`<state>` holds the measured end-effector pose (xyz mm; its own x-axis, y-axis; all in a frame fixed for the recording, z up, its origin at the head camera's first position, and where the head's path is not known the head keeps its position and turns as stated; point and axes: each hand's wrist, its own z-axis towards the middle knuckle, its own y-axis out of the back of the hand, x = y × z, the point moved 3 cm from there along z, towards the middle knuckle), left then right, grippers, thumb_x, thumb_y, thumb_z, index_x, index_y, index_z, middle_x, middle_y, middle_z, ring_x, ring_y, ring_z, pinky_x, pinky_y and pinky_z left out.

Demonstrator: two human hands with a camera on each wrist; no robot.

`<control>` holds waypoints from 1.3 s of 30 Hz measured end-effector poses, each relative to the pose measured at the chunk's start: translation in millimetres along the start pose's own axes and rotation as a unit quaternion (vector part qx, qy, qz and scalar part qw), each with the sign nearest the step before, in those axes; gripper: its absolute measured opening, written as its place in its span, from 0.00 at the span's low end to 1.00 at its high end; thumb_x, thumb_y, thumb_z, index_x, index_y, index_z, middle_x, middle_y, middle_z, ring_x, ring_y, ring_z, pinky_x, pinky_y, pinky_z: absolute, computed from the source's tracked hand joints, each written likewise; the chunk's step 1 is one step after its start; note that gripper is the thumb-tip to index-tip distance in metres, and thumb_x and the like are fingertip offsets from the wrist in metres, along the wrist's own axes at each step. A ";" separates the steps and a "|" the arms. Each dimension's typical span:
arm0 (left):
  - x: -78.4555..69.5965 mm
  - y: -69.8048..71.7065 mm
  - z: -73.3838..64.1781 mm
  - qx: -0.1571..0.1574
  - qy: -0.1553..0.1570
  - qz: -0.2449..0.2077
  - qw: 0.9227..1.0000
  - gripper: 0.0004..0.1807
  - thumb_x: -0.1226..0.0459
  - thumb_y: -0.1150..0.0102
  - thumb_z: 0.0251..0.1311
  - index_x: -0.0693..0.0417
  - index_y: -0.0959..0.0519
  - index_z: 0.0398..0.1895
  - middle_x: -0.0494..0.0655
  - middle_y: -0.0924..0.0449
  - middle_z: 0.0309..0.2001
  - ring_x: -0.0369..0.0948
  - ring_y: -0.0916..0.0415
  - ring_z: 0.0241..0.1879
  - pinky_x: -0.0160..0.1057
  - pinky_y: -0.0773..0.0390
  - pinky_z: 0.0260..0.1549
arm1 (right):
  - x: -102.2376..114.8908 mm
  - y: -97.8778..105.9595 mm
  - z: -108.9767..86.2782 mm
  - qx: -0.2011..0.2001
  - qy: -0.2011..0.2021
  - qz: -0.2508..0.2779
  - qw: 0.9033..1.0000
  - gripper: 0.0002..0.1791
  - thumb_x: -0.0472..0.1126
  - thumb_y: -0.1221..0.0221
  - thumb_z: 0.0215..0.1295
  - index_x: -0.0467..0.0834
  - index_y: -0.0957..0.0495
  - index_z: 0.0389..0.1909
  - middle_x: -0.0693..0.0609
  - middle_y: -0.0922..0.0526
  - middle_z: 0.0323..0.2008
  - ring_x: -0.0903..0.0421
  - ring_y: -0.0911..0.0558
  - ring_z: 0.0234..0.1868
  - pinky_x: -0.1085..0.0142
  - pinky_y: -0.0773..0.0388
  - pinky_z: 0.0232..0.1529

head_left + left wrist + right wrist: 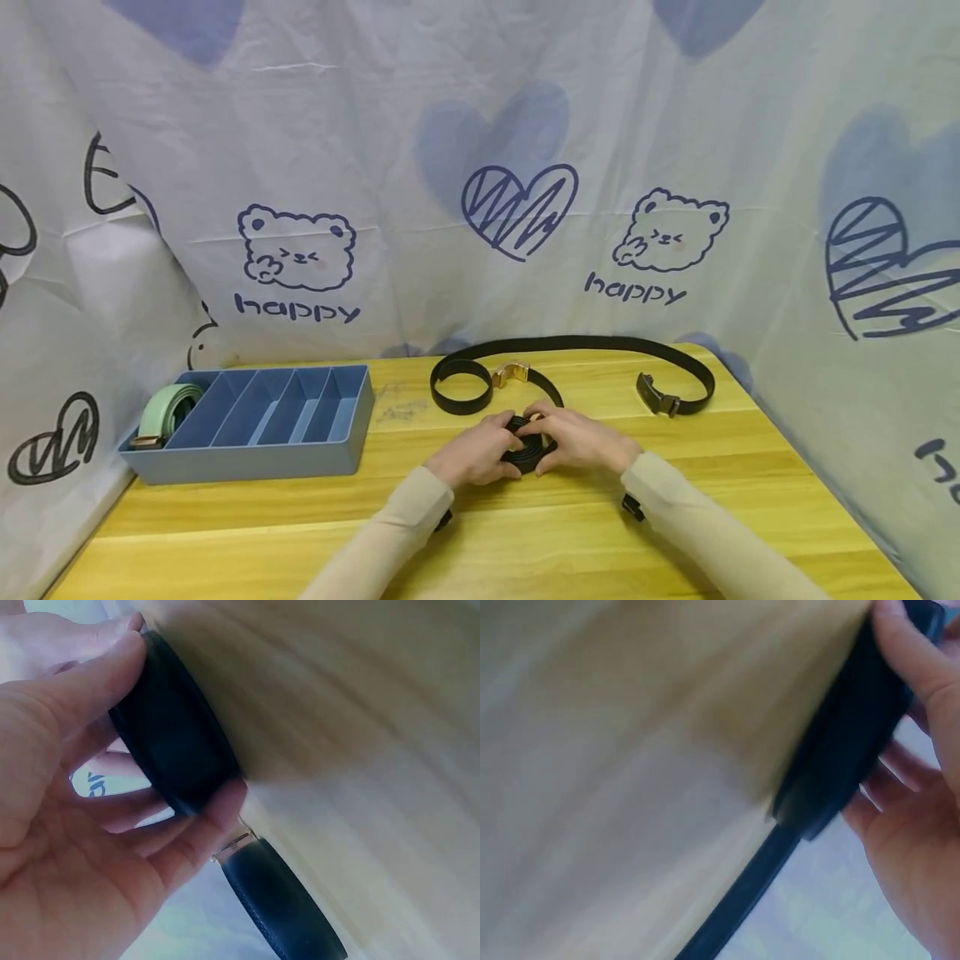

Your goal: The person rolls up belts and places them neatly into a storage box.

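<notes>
A black belt rolled into a flat coil (527, 450) stands on its edge on the table between both hands. My left hand (477, 450) grips its left side, thumb and fingers curled round the roll (176, 727). From the right, my right hand (581, 439) holds the same coil (847, 727) with thumb and fingers. A strap (742, 892) runs out from the coil in the right wrist view. Just behind the hands lies a gold buckle (512, 372), with a black strap (546, 384) curving from it toward the coil.
Another black belt (585, 342) arcs along the table's back, looped at its left end, with a dark buckle (658, 396) at the right. A blue divided box (247, 464) stands at left, a rolled green belt (161, 415) in its leftmost compartment. Printed cloth (420, 283) hangs behind.
</notes>
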<state>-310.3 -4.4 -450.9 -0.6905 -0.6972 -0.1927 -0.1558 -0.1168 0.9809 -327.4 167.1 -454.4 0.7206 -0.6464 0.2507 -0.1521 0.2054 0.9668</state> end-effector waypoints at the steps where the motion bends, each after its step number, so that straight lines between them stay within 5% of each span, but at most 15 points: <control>1: 0.3 0.1 0.2 0.000 -0.004 0.000 1.000 0.22 0.51 0.33 0.63 0.44 0.16 0.59 0.56 0.31 0.70 0.50 0.29 0.68 0.46 0.27 0.66 | -0.8 0.8 -0.4 0.007 0.003 0.005 1.000 0.32 0.53 0.28 0.57 0.47 0.20 0.62 0.44 0.28 0.69 0.48 0.25 0.67 0.53 0.24 0.65; 7: 5.2 3.0 1.0 0.003 -0.025 -0.012 1.000 0.23 0.55 0.30 0.60 0.44 0.17 0.59 0.52 0.33 0.72 0.46 0.29 0.68 0.42 0.28 0.67 | -2.8 6.0 -0.8 0.026 0.014 0.007 1.000 0.31 0.51 0.26 0.55 0.48 0.19 0.61 0.45 0.31 0.73 0.46 0.26 0.70 0.53 0.25 0.66; 19: -0.2 4.7 -2.1 -0.001 -0.017 -0.017 1.000 0.23 0.48 0.32 0.61 0.44 0.16 0.57 0.59 0.32 0.72 0.55 0.32 0.70 0.49 0.28 0.67 | 3.3 5.6 4.0 -0.023 0.011 -0.024 0.999 0.27 0.59 0.24 0.48 0.50 0.13 0.47 0.45 0.17 0.59 0.50 0.16 0.56 0.57 0.19 0.57; 24: 5.6 6.2 -3.6 0.011 -0.002 -0.038 0.999 0.22 0.53 0.30 0.59 0.43 0.15 0.57 0.57 0.33 0.73 0.52 0.36 0.74 0.47 0.30 0.69 | -1.3 7.6 -1.9 -0.014 0.021 -0.030 0.999 0.30 0.56 0.25 0.50 0.51 0.16 0.55 0.49 0.18 0.60 0.50 0.20 0.61 0.51 0.24 0.63; 28: 8.5 5.3 -4.5 0.029 0.007 -0.046 0.999 0.21 0.55 0.30 0.60 0.40 0.16 0.57 0.54 0.32 0.73 0.51 0.39 0.76 0.48 0.30 0.69 | -3.4 8.0 -4.2 0.005 0.000 -0.004 1.000 0.25 0.56 0.25 0.51 0.50 0.14 0.49 0.44 0.24 0.67 0.45 0.26 0.68 0.49 0.28 0.67; 34: 2.0 1.4 -2.5 0.005 0.004 0.006 1.000 0.23 0.43 0.33 0.59 0.39 0.17 0.54 0.56 0.25 0.64 0.50 0.24 0.58 0.45 0.20 0.54 | 2.5 7.1 0.9 -0.011 -0.020 0.001 1.000 0.19 0.60 0.23 0.46 0.52 0.15 0.31 0.45 0.28 0.68 0.47 0.31 0.71 0.52 0.28 0.69; 39: -1.7 -1.7 2.5 -0.011 0.001 0.025 1.000 0.16 0.44 0.36 0.61 0.36 0.15 0.48 0.52 0.22 0.56 0.44 0.23 0.48 0.41 0.19 0.49 | 3.5 4.6 1.9 -0.017 -0.017 0.007 1.000 0.19 0.60 0.23 0.46 0.52 0.17 0.29 0.42 0.30 0.70 0.45 0.34 0.73 0.52 0.28 0.68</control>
<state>-310.7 -1.2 -452.3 -0.6953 -0.7043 -0.1430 -0.1052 -0.0971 0.9897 -326.8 164.3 -449.0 0.6955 -0.6672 0.2667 -0.1390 0.2392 0.9610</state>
